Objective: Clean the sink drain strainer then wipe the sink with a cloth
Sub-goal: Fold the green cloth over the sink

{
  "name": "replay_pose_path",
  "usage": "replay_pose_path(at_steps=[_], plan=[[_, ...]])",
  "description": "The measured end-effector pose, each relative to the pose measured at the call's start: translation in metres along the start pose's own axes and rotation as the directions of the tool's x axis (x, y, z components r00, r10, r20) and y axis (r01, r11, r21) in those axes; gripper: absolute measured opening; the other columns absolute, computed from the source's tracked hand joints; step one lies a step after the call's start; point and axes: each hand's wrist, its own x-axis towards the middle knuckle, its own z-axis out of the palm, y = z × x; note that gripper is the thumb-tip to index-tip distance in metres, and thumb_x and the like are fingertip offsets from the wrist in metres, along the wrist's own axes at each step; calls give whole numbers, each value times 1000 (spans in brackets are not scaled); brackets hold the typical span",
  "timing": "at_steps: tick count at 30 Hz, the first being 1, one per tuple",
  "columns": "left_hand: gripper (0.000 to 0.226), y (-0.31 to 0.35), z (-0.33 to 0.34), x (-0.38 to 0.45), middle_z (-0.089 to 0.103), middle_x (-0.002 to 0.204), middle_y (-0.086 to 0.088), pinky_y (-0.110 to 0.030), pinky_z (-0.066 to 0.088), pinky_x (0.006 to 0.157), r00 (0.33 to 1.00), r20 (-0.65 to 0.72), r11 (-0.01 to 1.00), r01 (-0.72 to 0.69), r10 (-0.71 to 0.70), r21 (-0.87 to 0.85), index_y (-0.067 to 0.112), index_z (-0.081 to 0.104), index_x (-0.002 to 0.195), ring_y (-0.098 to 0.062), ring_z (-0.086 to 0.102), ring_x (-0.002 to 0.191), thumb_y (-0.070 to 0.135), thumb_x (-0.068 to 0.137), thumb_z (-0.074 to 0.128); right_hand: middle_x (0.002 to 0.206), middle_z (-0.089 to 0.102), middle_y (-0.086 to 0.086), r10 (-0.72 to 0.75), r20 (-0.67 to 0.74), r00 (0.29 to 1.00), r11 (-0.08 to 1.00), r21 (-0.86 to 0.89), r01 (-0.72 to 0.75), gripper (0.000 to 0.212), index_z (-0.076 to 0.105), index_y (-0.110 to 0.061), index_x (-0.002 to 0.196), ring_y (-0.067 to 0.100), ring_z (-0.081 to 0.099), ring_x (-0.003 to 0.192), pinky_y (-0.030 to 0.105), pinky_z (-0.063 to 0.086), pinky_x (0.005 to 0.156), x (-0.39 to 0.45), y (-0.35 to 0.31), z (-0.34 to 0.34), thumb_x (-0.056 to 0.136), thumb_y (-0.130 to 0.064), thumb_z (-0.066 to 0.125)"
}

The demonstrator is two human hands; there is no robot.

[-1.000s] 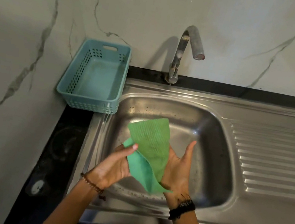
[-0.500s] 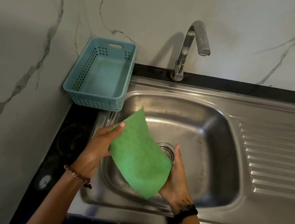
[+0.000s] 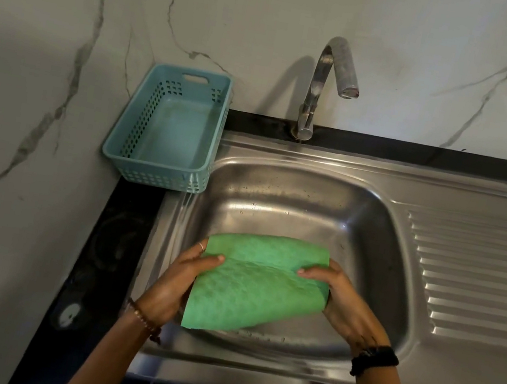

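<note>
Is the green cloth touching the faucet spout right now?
Apart. The head view shows the green cloth held by the left hand and right hand low over the sink, with bare steel between it and the faucet spout.

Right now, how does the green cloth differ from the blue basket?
The green cloth is soft and folded over itself, while the blue basket is rigid with perforated walls. The cloth is held above the sink basin by the left hand and right hand; the basket rests untouched beside the sink.
</note>
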Motion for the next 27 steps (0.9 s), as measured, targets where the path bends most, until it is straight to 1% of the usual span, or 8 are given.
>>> replay_pose_path(at_steps=[5,8,10,12,14,18,23,27], plan=[[29,33,4,-4,74,97,1,-22,56,67,946,83,938,-322,313,130,25,69,98,-14,70,88,8,77,60,93,76,1,-163,23,986,986,26,163,39,69,-12,103,15,72,84,25,59,66,-6,-18,-12,68,2,60],[27,55,12,-14,75,86,11,-17,55,64,887,168,868,-457,429,196,29,74,85,-7,70,82,7,73,62,93,76,-2,-341,-33,939,939,29,342,21,78,-20,78,13,71,88,22,57,66,-8,-32,-11,61,-13,68],[36,63,18,-13,74,78,12,-17,54,60,876,177,833,-481,448,275,26,73,67,-5,69,75,-2,77,53,101,75,-4,-403,-63,913,915,-19,402,21,77,-21,71,12,70,94,21,56,67,-5,-38,-8,69,-8,61],[47,66,25,-9,72,71,13,-14,51,56,876,129,819,-480,464,314,23,67,62,-1,66,68,-12,83,44,100,74,-6,-404,-129,905,915,-50,401,34,75,-26,85,8,69,91,22,57,68,1,-35,-7,83,-2,51],[41,66,30,-6,70,70,15,-12,50,53,871,69,821,-482,486,307,21,64,77,2,64,66,-11,87,41,89,75,-8,-397,-205,895,918,-103,384,36,73,-32,92,6,69,79,23,57,63,3,-29,-4,92,-8,46],[32,55,36,-1,73,76,19,-16,54,60,925,-3,900,-368,379,234,35,70,85,3,67,71,26,94,41,83,76,-3,-327,-313,892,940,-205,272,37,74,-32,87,12,71,75,27,57,62,5,-16,1,96,-34,39],[38,44,38,3,76,81,8,-26,55,59,987,-104,988,-114,125,103,31,74,80,-8,72,76,45,91,41,69,74,-1,-96,-312,945,993,41,115,45,72,-20,82,17,70,63,27,54,49,6,-12,-1,95,-36,32],[40,40,32,6,75,70,5,-29,55,59,977,-204,997,-51,62,58,24,74,69,-11,72,66,43,89,46,75,75,2,69,-183,981,987,152,-41,45,63,-11,103,16,71,65,27,54,53,7,-14,-6,94,-35,27]])
